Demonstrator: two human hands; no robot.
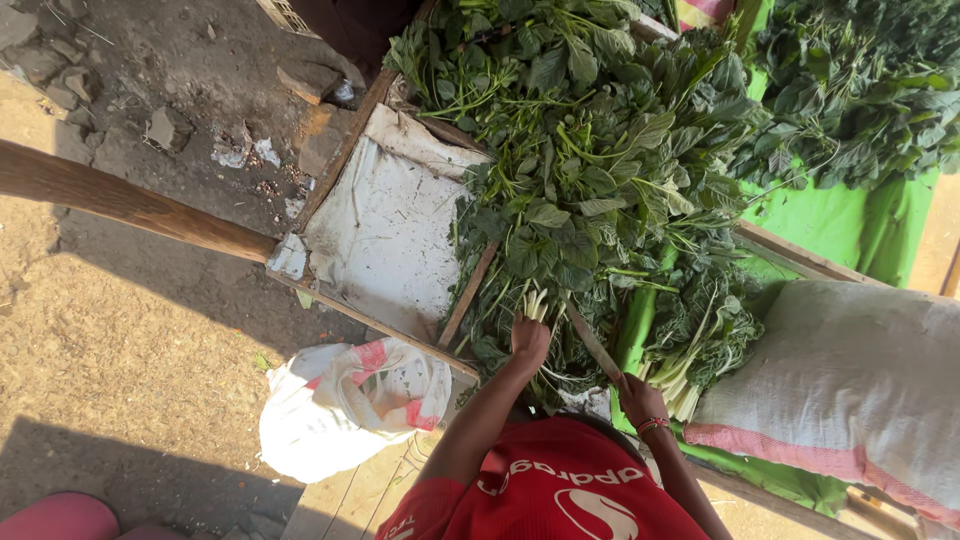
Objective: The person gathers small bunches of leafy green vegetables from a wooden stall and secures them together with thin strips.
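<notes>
I see my red short-sleeved shirt (545, 495) with white lettering and a round white emblem, bare forearms, and red thread bangles (652, 425) on the right wrist.

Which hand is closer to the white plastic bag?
Left. The left hand, gripping pale stems, is just right of the bag; the right hand lies farther right.

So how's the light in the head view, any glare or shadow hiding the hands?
Head view: hard sun bleaches the white sheet and the dirt ground, with dark shadow bands across the ground; the left hand on the greens bundle and the right hand holding a knife sit in softer shade, readable; focus looks sharp, no obvious motion blur.
</notes>
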